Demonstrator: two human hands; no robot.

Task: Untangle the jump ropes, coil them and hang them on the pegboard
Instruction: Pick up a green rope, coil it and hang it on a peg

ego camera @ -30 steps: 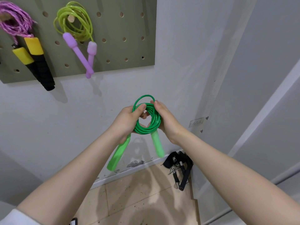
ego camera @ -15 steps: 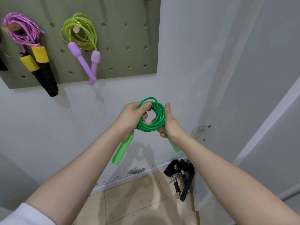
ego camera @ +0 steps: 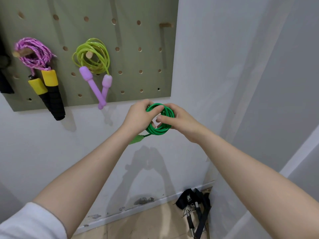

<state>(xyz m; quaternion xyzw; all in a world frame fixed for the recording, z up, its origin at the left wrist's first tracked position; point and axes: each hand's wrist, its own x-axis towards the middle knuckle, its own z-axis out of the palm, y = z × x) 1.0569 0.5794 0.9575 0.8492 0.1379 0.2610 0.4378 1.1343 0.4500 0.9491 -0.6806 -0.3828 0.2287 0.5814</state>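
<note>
The left hand (ego camera: pixel 138 118) and right hand (ego camera: pixel 179 120) each gripped the green rope coil (ego camera: pixel 160 118), raised since a second earlier to the pegboard's (ego camera: pixel 138 37) lower right corner; hanging was imminent.

Coiled rope (ego camera: pixel 160 121) below pegboard (ego camera: pixel 131 11)

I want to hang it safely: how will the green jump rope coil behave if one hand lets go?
The green jump rope coil looks smooth and springy, so its loops would probably loosen. The left hand and right hand both grip it. Its green handle dangles below and may swing. It probably weighs little.
</note>
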